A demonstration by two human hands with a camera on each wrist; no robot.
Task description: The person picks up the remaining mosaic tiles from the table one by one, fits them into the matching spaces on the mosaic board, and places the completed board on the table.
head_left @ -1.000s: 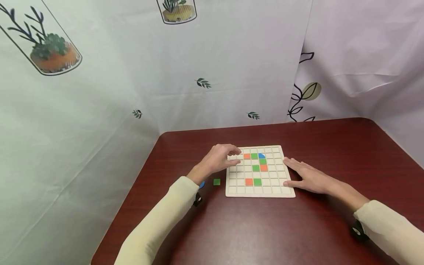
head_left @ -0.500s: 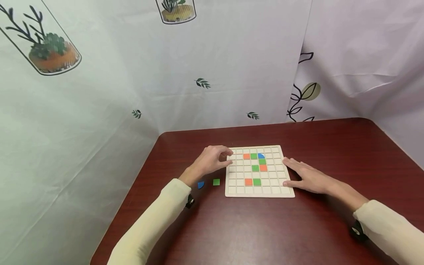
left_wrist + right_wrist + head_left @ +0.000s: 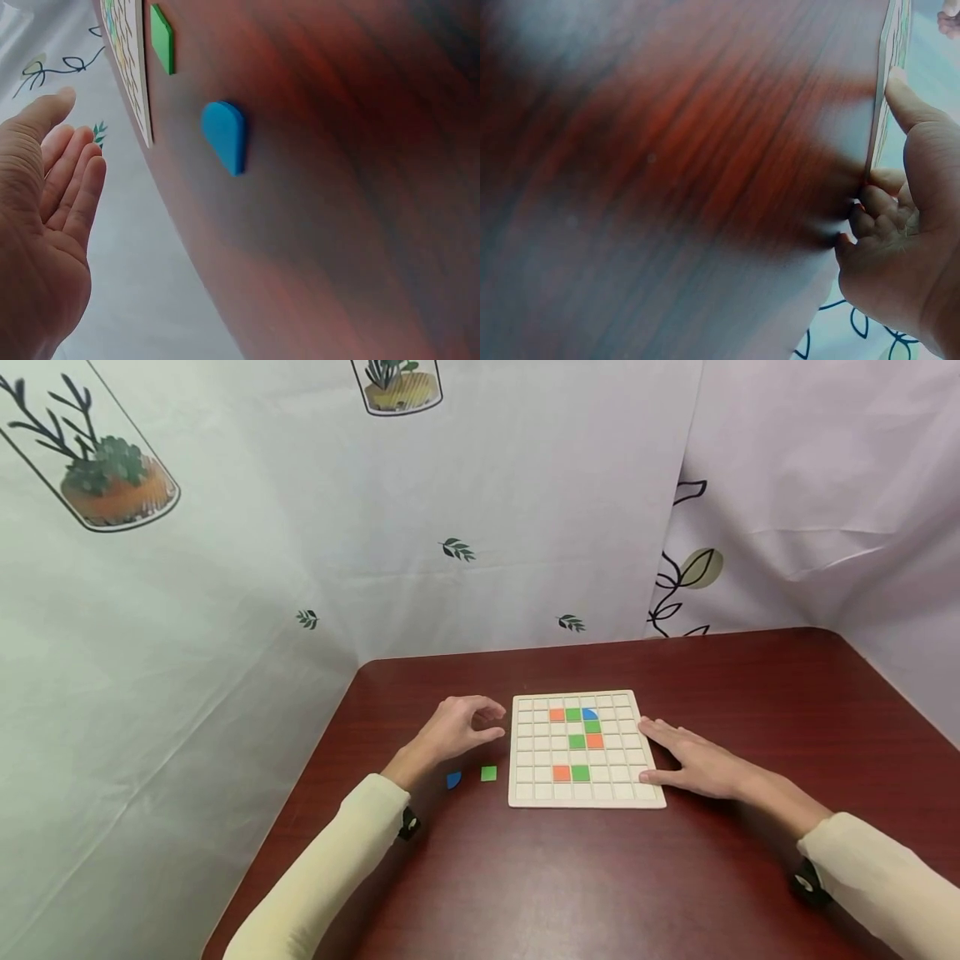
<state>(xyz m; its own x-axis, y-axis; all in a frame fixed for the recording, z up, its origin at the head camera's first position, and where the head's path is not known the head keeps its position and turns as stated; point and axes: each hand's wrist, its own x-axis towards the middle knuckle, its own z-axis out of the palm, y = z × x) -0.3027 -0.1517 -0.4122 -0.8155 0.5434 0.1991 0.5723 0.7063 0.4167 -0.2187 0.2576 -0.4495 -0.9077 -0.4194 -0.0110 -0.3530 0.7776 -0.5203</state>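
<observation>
A cream grid board [image 3: 540, 790] lies on the dark red table, with several orange and green square tiles and one blue quarter-circle tile [image 3: 590, 714] in its cells. My left hand [image 3: 456, 727] hovers just left of the board, fingers loosely bent and nothing between them; its bare palm shows in the left wrist view. Below it on the table lie a loose green square tile [image 3: 488, 773] and a loose blue quarter-circle tile [image 3: 223, 135]. My right hand [image 3: 701, 760] rests at the board's right edge, fingers extended, thumb over the lower part of that edge.
The table [image 3: 570, 885] reaches back to a pale fabric backdrop [image 3: 510, 485] printed with plants, which also hangs close along the left side. Each sleeved wrist carries a small black device [image 3: 409, 823].
My left hand has drawn back leftward from over the board's left columns to beside it, uncovering the loose blue tile. My right hand keeps its place at the edge.
</observation>
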